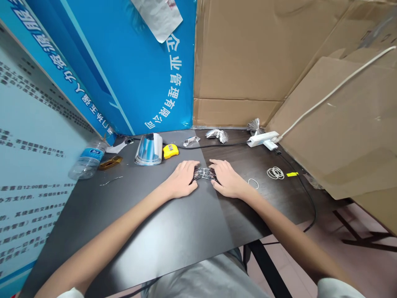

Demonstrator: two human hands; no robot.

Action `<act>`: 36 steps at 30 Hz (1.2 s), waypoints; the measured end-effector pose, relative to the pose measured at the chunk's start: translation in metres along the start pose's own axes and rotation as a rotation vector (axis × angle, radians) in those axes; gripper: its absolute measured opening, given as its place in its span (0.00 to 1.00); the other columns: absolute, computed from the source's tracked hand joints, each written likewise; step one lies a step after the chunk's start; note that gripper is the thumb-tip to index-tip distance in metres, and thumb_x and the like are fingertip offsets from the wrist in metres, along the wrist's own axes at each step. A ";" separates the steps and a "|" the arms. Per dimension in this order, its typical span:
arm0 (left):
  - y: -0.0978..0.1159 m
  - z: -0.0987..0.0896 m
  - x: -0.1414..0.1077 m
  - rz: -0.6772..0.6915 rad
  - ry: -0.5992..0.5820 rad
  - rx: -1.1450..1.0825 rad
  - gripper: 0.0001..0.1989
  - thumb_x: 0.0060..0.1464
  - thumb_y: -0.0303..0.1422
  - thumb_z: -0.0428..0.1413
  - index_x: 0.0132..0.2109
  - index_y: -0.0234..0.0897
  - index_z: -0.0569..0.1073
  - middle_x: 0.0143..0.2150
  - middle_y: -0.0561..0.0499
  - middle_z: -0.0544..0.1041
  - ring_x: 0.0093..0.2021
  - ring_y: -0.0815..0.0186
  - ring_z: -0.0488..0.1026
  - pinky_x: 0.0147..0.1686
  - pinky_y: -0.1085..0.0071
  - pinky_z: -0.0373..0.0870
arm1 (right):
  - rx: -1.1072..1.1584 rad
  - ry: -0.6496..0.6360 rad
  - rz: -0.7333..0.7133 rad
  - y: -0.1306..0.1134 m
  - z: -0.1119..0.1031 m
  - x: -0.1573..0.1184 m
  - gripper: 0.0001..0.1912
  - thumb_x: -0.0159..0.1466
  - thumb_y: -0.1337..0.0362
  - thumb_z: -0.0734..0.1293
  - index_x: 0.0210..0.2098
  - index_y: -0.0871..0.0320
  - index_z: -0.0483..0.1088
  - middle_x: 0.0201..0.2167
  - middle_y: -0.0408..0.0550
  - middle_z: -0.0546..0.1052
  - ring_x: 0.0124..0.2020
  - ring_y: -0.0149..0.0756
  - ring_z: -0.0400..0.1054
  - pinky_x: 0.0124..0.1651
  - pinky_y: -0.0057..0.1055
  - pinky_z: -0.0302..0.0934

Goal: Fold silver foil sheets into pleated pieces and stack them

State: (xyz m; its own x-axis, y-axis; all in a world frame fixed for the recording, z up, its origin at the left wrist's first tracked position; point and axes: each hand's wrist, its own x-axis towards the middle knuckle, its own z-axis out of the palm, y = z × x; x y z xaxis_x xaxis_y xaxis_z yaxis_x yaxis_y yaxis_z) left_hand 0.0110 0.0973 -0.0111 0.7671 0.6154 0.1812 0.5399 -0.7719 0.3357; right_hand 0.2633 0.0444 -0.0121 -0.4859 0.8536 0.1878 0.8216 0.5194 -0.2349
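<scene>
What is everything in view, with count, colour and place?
Strip bundle: one, silvery, white tie, between hands
Fringed bundles: two, silver, desk's back
Foil piece: one, silver, right of tape measure
Tape measure: one, yellow, beside sheet roll
Sheet roll: one, blue-silver, left back
Bottle: one, clear, far left
Tape roll: one, brown, beside bottle
Power strip: one, white, right back
Bands: several, white, right
Tag: one, yellow, right
White cable: one, white, upper right
Black cables: several, black, back and right
Paper: one, whitish, top
Blue panel: one, blue, behind
Cardboard: several, brown, right
Desk: one, grey-brown, underneath
Left hand, right hand: two, bare, touching bundle
</scene>
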 end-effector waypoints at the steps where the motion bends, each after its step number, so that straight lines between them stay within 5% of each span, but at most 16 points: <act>1: -0.001 0.001 -0.001 -0.010 0.006 0.010 0.32 0.60 0.33 0.50 0.69 0.30 0.55 0.67 0.32 0.64 0.66 0.46 0.61 0.66 0.49 0.59 | 0.000 -0.003 0.006 -0.001 0.000 -0.001 0.21 0.69 0.60 0.61 0.59 0.64 0.63 0.66 0.69 0.63 0.70 0.58 0.55 0.70 0.62 0.51; 6: 0.002 0.009 -0.002 -0.060 -0.011 0.087 0.35 0.63 0.35 0.49 0.72 0.25 0.50 0.72 0.28 0.58 0.70 0.42 0.56 0.69 0.45 0.54 | -0.042 -0.031 -0.005 -0.011 0.003 0.008 0.14 0.67 0.64 0.60 0.49 0.65 0.67 0.65 0.71 0.64 0.70 0.59 0.56 0.69 0.63 0.52; 12: 0.004 0.004 0.000 -0.047 -0.018 0.073 0.21 0.61 0.32 0.49 0.60 0.32 0.64 0.70 0.31 0.61 0.70 0.45 0.56 0.68 0.46 0.55 | -0.048 -0.013 -0.048 -0.011 0.004 0.015 0.10 0.67 0.64 0.60 0.45 0.63 0.67 0.64 0.70 0.66 0.68 0.59 0.58 0.69 0.64 0.51; 18: 0.009 -0.004 0.002 0.017 -0.059 0.101 0.15 0.61 0.27 0.46 0.54 0.36 0.66 0.55 0.39 0.71 0.52 0.50 0.67 0.54 0.52 0.65 | -0.023 -0.005 -0.043 -0.003 0.000 0.015 0.07 0.69 0.64 0.60 0.42 0.61 0.66 0.59 0.65 0.69 0.63 0.55 0.62 0.67 0.58 0.55; 36: 0.010 -0.007 0.007 0.029 -0.046 0.017 0.13 0.71 0.42 0.46 0.51 0.39 0.68 0.49 0.44 0.74 0.49 0.54 0.68 0.50 0.57 0.64 | -0.016 0.038 -0.117 -0.005 0.008 0.018 0.08 0.69 0.66 0.60 0.43 0.63 0.67 0.56 0.66 0.69 0.61 0.53 0.62 0.66 0.55 0.59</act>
State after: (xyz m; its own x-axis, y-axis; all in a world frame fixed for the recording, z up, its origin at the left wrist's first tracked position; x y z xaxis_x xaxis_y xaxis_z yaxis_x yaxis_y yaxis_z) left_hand 0.0190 0.0947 0.0005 0.7973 0.5852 0.1478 0.5228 -0.7920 0.3152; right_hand 0.2483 0.0577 -0.0152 -0.5668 0.7852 0.2495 0.7649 0.6140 -0.1946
